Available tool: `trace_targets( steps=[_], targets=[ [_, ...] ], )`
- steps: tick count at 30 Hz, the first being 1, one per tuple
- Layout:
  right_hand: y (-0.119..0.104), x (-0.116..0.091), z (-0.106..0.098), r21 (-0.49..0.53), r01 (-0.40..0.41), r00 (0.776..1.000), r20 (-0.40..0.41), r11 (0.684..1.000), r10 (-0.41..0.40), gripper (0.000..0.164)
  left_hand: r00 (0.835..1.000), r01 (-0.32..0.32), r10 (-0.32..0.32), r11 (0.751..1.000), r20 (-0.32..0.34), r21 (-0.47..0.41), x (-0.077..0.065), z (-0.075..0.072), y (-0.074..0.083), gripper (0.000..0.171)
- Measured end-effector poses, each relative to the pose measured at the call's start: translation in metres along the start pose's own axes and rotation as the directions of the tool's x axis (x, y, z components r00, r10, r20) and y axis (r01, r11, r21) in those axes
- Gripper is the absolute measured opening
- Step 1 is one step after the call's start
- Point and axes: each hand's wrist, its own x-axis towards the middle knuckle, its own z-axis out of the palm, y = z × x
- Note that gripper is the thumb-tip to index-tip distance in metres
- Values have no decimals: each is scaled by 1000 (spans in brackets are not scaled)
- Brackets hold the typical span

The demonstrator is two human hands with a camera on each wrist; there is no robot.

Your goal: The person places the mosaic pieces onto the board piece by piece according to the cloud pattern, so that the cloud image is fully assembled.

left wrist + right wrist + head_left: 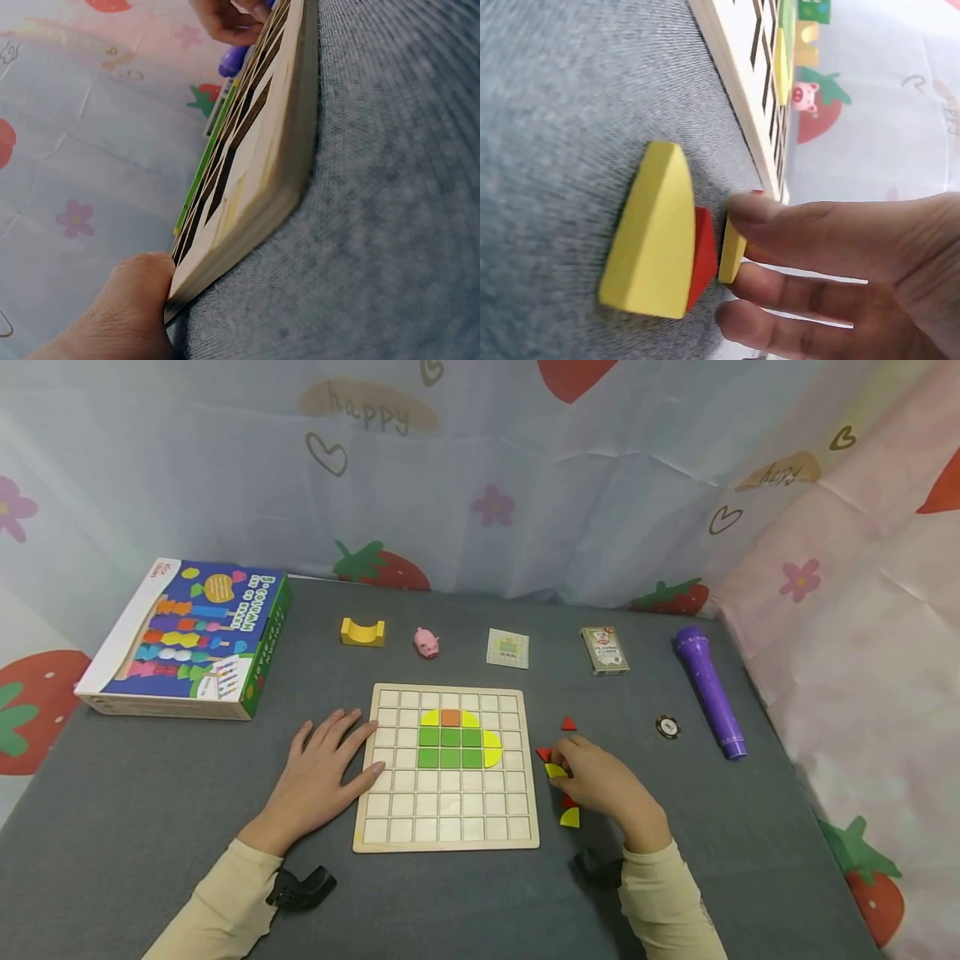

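A square wooden grid board lies on the table, with green square tiles, an orange tile and yellow rounded tiles in its cells. My left hand rests at the board's left edge, fingers spread, and its thumb touches the rim. Right of the board, my right hand pinches a yellow quarter-circle tile between thumb and fingers. Close by lie another yellow quarter-circle tile and red triangle tiles, one partly hidden under the hand.
Behind the board stand a yellow block, a pink pig figure, a pattern card and a playing-card box. A large toy box is at the left. Rightward lie a poker chip and a purple microphone.
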Motion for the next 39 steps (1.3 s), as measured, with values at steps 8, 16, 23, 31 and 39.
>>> trace_targets(
  steps=[8, 16, 23, 31, 39],
  targets=[
    [-14, 5, -5, -11, 75, 996, -43, 997, -76, 21, 1000, 4, -4, 1000, -10, 4, -2, 1, -2, 67],
    [-61, 26, -13, -24, 253, 966, -42, 967, -254, 28, 1000, 10, -10, 1000, -12, -1, -4, 1, -2, 67],
    [-99, 59, -5, -54, 401, 916, -14, 915, -402, 23, 1000, 2, -2, 1000, -14, -8, -4, -2, -1, 66],
    [-132, 91, 3, -106, 463, 886, 44, 880, -461, 24, 1000, -5, 5, 1000, -7, 1, -2, -2, 0, 65],
    [-139, 102, 9, -154, 445, 895, 105, 882, -434, 30, 1000, -9, 9, 1000, 1, 1, -1, -2, -1, 66]
  ],
)
